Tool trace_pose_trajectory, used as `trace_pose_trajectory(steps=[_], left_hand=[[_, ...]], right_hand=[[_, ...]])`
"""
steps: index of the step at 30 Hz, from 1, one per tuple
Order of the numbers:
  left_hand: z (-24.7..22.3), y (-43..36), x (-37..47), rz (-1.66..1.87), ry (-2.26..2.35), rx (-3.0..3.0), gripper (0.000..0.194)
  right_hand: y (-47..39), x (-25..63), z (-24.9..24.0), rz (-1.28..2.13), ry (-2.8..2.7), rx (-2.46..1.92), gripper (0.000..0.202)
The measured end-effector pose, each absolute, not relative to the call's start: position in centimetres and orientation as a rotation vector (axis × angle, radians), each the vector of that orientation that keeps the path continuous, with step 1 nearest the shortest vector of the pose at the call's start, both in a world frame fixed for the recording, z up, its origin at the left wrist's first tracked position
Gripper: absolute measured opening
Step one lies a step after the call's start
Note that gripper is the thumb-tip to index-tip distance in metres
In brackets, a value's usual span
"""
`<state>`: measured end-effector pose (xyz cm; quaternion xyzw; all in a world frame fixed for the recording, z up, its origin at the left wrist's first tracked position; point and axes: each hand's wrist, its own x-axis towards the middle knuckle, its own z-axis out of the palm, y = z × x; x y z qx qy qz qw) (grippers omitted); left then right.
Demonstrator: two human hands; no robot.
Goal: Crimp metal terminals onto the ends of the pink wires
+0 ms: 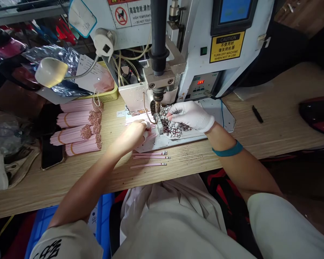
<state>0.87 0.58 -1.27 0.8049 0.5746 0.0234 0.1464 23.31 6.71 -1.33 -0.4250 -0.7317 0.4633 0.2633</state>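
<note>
- Pink wires (140,118) lie on the machine's base plate (148,144), beside the left hand; several more rest on the desk (189,163) in front of it, tipped with small connectors (165,153).
- The left hand (136,133), white coverings on its fingers, curls at the wires just left of a small metal block (160,126); from here one cannot tell whether it grips any.
- The right hand (190,116), in a white glove, pinches its bare fingertips together above a pile of small parts (175,129); anything between them is too small to make out.
- Between the hands, a soldering head (158,97) points down, its controller (202,86) glowing red with "385."
- Banded pink bundles (75,135) with copper-coloured ends are stacked at left, near a dark phone (52,153) and a yellow basket (112,94).
</note>
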Motion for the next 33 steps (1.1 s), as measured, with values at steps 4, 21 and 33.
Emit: trace_pose_trajectory(steps=[4,21,33], left_hand=[[0.5,0.6,0.1,0.267,1.667,2.199,0.016],[0.8,-9.1,2.0,1.337,1.555,1.364,0.017],[0.8,-9.2,1.4,1.149,1.579,1.573,0.018]], right_hand=[[6.3,24.1,0.1,0.912,-2.189,-1.182,0.015],[-1.1,19.9,0.2,1.511,-2.303,-0.551,0.026],[-1.4,19.9,0.2,1.820,-2.137,-0.576,0.024]])
